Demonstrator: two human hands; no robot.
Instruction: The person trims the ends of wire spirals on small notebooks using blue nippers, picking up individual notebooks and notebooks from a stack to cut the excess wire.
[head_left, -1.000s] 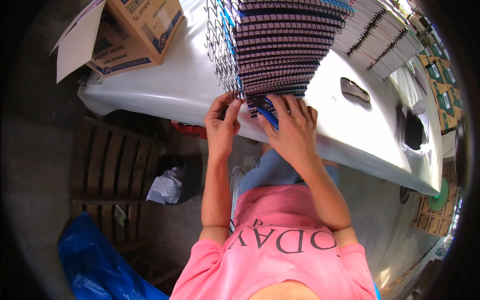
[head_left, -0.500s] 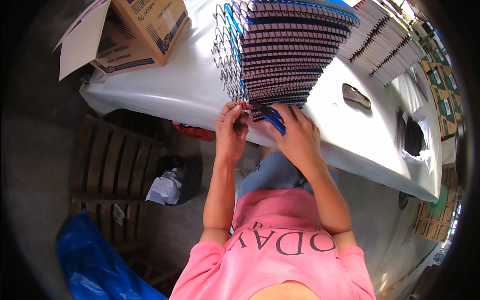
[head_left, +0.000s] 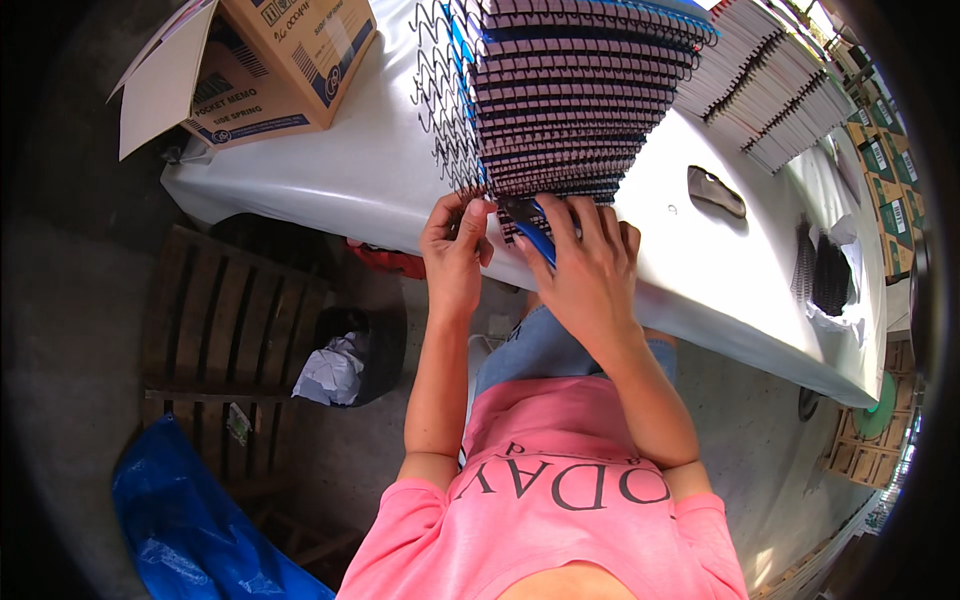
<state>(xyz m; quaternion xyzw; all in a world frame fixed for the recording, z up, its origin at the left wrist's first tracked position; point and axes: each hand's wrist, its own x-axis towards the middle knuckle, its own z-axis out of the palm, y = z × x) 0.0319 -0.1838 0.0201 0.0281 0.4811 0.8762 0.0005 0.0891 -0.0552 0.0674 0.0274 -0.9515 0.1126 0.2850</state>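
Note:
A tall stack of spiral-bound notebooks (head_left: 580, 115) with dark coils stands at the table's near edge. Long coil ends (head_left: 440, 110) stick out from its left side. My left hand (head_left: 455, 255) is closed in a pinch at the lowest of these ends, though its fingers partly hide the wire. Blue-handled pliers (head_left: 538, 240) lie in the grip of my right hand (head_left: 595, 265). Their dark jaws point left, close to my left fingertips at the stack's lower corner. Whether the jaws touch a coil is too small to tell.
An open cardboard box (head_left: 290, 70) sits at the table's left. Farther right are more bound notebooks (head_left: 745, 80), a dark strap-like item (head_left: 716, 192) and black coils (head_left: 830, 275) on the white-covered table (head_left: 700, 290). A bin with crumpled paper (head_left: 335, 370) stands lower left.
My left hand has shifted slightly left, and the protruding coil ends lean a little farther left. The pliers have tilted and moved slightly left, still in my right hand.

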